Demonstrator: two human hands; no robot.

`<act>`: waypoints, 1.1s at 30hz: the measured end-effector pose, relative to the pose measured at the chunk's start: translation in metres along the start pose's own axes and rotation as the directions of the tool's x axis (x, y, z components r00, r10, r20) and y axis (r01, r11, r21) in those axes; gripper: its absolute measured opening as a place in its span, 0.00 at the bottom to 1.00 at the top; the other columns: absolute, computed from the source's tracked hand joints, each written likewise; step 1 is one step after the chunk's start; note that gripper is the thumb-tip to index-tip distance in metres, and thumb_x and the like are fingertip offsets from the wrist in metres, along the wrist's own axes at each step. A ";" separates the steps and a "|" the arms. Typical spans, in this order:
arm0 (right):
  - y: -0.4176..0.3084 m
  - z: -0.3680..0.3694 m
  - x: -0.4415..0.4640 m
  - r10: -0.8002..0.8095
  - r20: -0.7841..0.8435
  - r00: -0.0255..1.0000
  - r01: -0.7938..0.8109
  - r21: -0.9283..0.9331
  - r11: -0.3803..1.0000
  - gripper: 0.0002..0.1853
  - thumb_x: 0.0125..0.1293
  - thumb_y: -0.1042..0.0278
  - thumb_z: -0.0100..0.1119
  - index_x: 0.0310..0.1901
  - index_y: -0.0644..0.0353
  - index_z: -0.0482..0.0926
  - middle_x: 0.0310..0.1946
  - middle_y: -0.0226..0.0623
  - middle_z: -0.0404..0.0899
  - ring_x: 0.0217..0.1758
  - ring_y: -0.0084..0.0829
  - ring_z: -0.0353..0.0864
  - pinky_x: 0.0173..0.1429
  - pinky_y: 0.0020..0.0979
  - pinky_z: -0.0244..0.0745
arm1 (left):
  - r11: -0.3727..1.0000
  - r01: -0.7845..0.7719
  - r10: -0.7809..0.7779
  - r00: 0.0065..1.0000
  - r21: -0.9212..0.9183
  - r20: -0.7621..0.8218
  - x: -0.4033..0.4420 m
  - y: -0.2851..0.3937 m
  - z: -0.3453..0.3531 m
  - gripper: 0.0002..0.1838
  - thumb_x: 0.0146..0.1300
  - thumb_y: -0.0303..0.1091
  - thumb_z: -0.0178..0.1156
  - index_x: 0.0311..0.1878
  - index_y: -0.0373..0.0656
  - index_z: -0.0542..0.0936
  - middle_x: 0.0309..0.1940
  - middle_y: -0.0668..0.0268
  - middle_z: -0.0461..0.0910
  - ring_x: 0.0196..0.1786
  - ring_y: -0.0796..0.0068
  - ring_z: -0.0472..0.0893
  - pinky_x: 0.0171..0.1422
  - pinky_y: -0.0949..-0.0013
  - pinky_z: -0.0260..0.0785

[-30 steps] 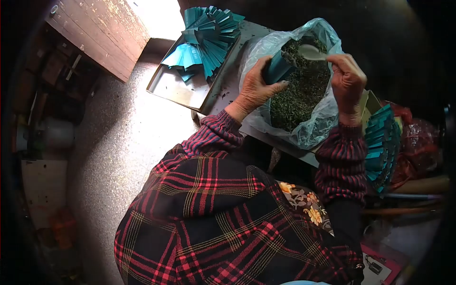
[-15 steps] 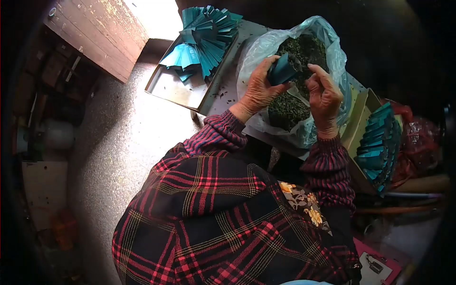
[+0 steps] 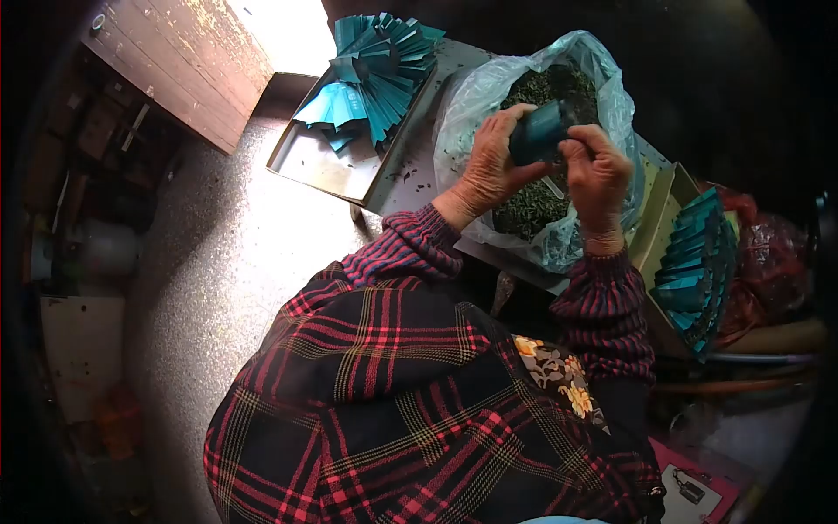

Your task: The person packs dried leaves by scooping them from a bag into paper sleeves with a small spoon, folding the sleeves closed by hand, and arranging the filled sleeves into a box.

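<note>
My left hand (image 3: 491, 166) grips a small teal packet (image 3: 538, 133) between thumb and fingers, above a clear plastic bag (image 3: 467, 109) of dark green dried leaves (image 3: 528, 203). My right hand (image 3: 598, 170) is closed at the packet's right edge, its thumb and forefinger pinched together. A pale, thin piece, perhaps the scoop's handle, shows below the packet, near the right hand. Whether the right fingers grip it or the packet's edge is unclear.
On the left, an open box (image 3: 336, 175) holds fanned teal packets (image 3: 384, 74). More teal packets (image 3: 694, 271) stand in a box (image 3: 655, 223) on the right, beside a red plastic bag (image 3: 772, 262). A wooden board (image 3: 188, 65) is at upper left.
The right hand has come left and down from the bag's right side to the packet. The left hand has moved slightly right, and the packet has turned. The pale scoop's bowl no longer shows.
</note>
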State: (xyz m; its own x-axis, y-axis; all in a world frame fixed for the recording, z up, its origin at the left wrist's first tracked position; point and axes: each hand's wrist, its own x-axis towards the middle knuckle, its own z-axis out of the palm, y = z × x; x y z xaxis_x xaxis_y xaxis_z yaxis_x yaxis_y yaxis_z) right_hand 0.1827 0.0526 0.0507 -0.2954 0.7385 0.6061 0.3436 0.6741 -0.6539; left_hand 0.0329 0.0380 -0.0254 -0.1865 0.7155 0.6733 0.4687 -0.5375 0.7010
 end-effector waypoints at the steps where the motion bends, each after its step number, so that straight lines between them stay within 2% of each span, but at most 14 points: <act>1: -0.002 -0.004 0.002 -0.075 -0.067 0.995 0.071 -0.048 0.996 0.03 0.60 0.79 0.60 0.36 0.66 0.81 0.26 0.27 0.78 0.29 0.15 0.75 0.34 0.20 0.71 | 0.998 -0.049 0.050 0.998 0.025 -0.029 0.000 0.001 0.000 0.44 0.41 0.35 0.77 0.63 0.42 0.66 0.55 0.54 0.73 0.54 0.54 0.76 0.60 0.59 0.68; 2: -0.001 -0.009 0.004 -0.026 -0.098 0.995 0.024 -0.029 0.999 0.04 0.60 0.79 0.60 0.36 0.65 0.81 0.26 0.27 0.78 0.30 0.15 0.74 0.34 0.20 0.70 | 0.998 -0.050 0.051 0.998 0.026 -0.030 0.000 -0.002 -0.001 0.44 0.41 0.35 0.77 0.63 0.42 0.66 0.55 0.54 0.73 0.54 0.54 0.76 0.60 0.59 0.68; 5: -0.008 -0.018 0.008 -0.068 -0.184 0.980 0.058 -0.063 0.996 0.04 0.60 0.79 0.60 0.36 0.65 0.82 0.25 0.27 0.78 0.29 0.15 0.74 0.33 0.20 0.70 | 0.960 0.217 -0.220 0.975 -0.175 -0.001 0.000 -0.008 0.000 0.49 0.42 0.36 0.77 0.67 0.38 0.61 0.57 0.54 0.70 0.54 0.60 0.75 0.61 0.62 0.68; 7: -0.005 -0.016 0.006 -0.105 -0.147 0.984 0.083 -0.150 0.985 0.04 0.59 0.80 0.59 0.36 0.65 0.82 0.24 0.28 0.79 0.28 0.16 0.75 0.33 0.20 0.70 | 0.669 0.512 -0.403 0.859 -0.539 0.315 0.001 0.004 0.000 0.48 0.47 0.33 0.77 0.68 0.35 0.58 0.57 0.54 0.69 0.54 0.67 0.75 0.60 0.66 0.70; 9: -0.002 -0.014 0.011 -0.201 -0.086 0.976 0.178 -0.219 0.959 0.04 0.59 0.80 0.60 0.36 0.64 0.82 0.24 0.30 0.79 0.27 0.17 0.76 0.32 0.21 0.71 | 0.636 0.515 -0.420 0.856 -0.574 0.303 -0.003 0.008 0.002 0.47 0.49 0.31 0.75 0.69 0.35 0.57 0.56 0.55 0.69 0.54 0.68 0.75 0.58 0.68 0.71; 14: -0.009 -0.017 0.013 -0.171 -0.100 0.980 0.142 -0.241 0.960 0.04 0.58 0.80 0.59 0.35 0.66 0.81 0.23 0.33 0.79 0.27 0.20 0.77 0.34 0.23 0.73 | 0.498 0.548 -0.411 0.832 -0.672 0.374 -0.001 0.004 0.002 0.46 0.53 0.28 0.72 0.70 0.35 0.54 0.52 0.58 0.71 0.51 0.72 0.76 0.53 0.71 0.73; 17: -0.009 -0.016 0.012 -0.170 -0.134 0.976 0.147 -0.165 0.975 0.04 0.59 0.80 0.59 0.35 0.65 0.81 0.23 0.33 0.79 0.26 0.21 0.77 0.33 0.24 0.72 | 0.615 0.571 -0.433 0.821 -0.544 0.372 0.000 0.006 -0.002 0.39 0.56 0.28 0.70 0.67 0.36 0.60 0.51 0.62 0.73 0.52 0.76 0.75 0.57 0.71 0.70; 20: -0.005 -0.017 0.011 -0.156 -0.114 0.981 0.128 -0.221 0.967 0.04 0.59 0.80 0.58 0.35 0.64 0.81 0.23 0.36 0.80 0.26 0.24 0.79 0.33 0.25 0.73 | 0.525 0.571 -0.451 0.816 -0.631 0.363 0.000 0.010 -0.003 0.38 0.56 0.28 0.70 0.67 0.36 0.60 0.50 0.63 0.73 0.51 0.75 0.75 0.57 0.72 0.70; 23: -0.006 -0.021 0.010 -0.152 -0.077 0.985 0.127 -0.259 0.957 0.03 0.58 0.80 0.59 0.34 0.64 0.80 0.23 0.36 0.79 0.26 0.25 0.80 0.33 0.25 0.73 | 0.579 0.610 -0.482 0.791 -0.540 0.376 -0.002 0.011 -0.001 0.38 0.57 0.27 0.69 0.68 0.35 0.59 0.51 0.61 0.72 0.53 0.75 0.75 0.56 0.72 0.71; 27: -0.013 -0.025 0.008 -0.120 -0.106 0.987 0.096 -0.208 0.973 0.03 0.57 0.80 0.60 0.34 0.64 0.80 0.23 0.36 0.79 0.28 0.22 0.79 0.35 0.24 0.73 | 0.619 0.557 -0.489 0.825 -0.553 0.282 -0.002 0.015 0.003 0.43 0.53 0.30 0.72 0.69 0.36 0.58 0.55 0.57 0.70 0.57 0.68 0.74 0.61 0.67 0.68; 28: -0.011 -0.024 0.006 -0.104 -0.123 0.987 0.078 -0.196 0.978 0.03 0.57 0.80 0.61 0.34 0.64 0.80 0.24 0.36 0.79 0.29 0.21 0.78 0.35 0.24 0.73 | 0.916 0.335 -0.313 0.941 -0.221 0.130 -0.002 0.012 0.001 0.48 0.47 0.34 0.74 0.70 0.38 0.57 0.57 0.54 0.69 0.60 0.62 0.72 0.64 0.62 0.65; 29: -0.008 -0.022 0.004 -0.086 -0.139 0.987 0.060 -0.182 0.981 0.03 0.57 0.80 0.61 0.34 0.64 0.80 0.24 0.35 0.79 0.29 0.20 0.78 0.35 0.24 0.73 | 0.982 0.055 -0.068 0.995 0.183 0.067 -0.002 0.011 0.000 0.54 0.42 0.37 0.77 0.70 0.40 0.55 0.60 0.52 0.68 0.62 0.55 0.70 0.66 0.58 0.62; 32: -0.011 -0.018 -0.002 -0.048 -0.132 0.990 0.027 -0.157 0.987 0.04 0.56 0.80 0.62 0.34 0.64 0.80 0.23 0.34 0.78 0.28 0.20 0.76 0.34 0.24 0.72 | 0.983 -0.037 0.017 0.993 0.182 0.115 -0.004 0.011 0.008 0.57 0.35 0.40 0.77 0.70 0.42 0.56 0.62 0.52 0.67 0.66 0.50 0.64 0.72 0.53 0.52; 33: -0.014 -0.016 -0.003 -0.012 -0.116 0.993 -0.004 -0.138 0.990 0.04 0.55 0.80 0.62 0.33 0.64 0.80 0.22 0.34 0.77 0.27 0.20 0.75 0.33 0.25 0.71 | 0.974 -0.073 0.060 0.996 0.216 0.065 -0.005 0.014 0.014 0.55 0.36 0.38 0.76 0.70 0.44 0.56 0.60 0.54 0.69 0.63 0.52 0.68 0.68 0.54 0.57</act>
State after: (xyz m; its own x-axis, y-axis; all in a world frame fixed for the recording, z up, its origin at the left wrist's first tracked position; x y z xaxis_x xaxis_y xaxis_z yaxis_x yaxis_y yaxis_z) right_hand 0.1934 0.0403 0.0654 -0.1947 0.7234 0.6624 0.4647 0.6628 -0.5872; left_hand 0.0521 0.0330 -0.0220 -0.1017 0.7093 0.6975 0.6568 -0.4788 0.5826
